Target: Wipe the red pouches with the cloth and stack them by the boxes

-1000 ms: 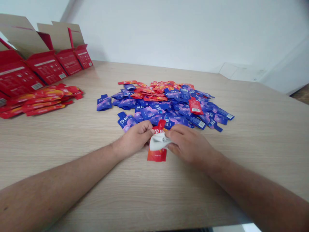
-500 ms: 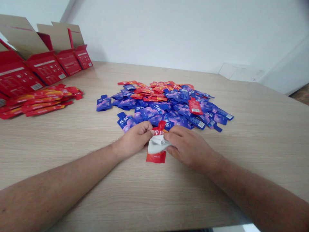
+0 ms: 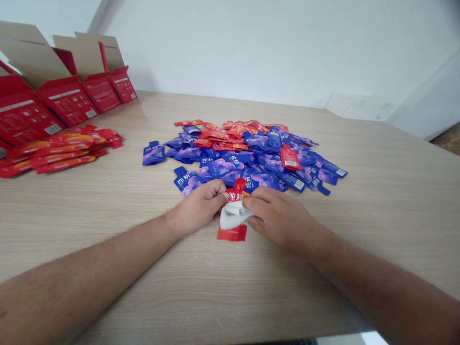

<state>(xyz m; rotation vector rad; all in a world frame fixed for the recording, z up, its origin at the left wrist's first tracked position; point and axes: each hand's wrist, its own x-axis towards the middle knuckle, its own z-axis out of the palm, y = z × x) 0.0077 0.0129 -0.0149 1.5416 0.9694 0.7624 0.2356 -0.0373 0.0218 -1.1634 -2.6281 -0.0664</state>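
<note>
My left hand (image 3: 203,206) is closed, thumb and fingers pinching the left edge of a red pouch (image 3: 233,233) with white lettering and a narrow neck. A folded white cloth (image 3: 233,215) lies across the middle of the pouch, pinched in my closed right hand (image 3: 276,215). The pouch's neck points away from me, and its lower edge shows below the cloth. Just beyond my hands spreads a pile of blue pouches (image 3: 223,167), with red pouches (image 3: 233,134) mostly at its back.
Open red cartons (image 3: 72,103) with raised brown flaps stand in a row at the far left. Stacked red pouches (image 3: 61,148) lie in front of them. A white wall (image 3: 251,52) rises behind the wooden table (image 3: 172,297). A white plate-like fixture (image 3: 359,108) is at the back right.
Almost nothing differs; the view has shifted very slightly. Both hands keep the same hold on the pouch and the cloth.
</note>
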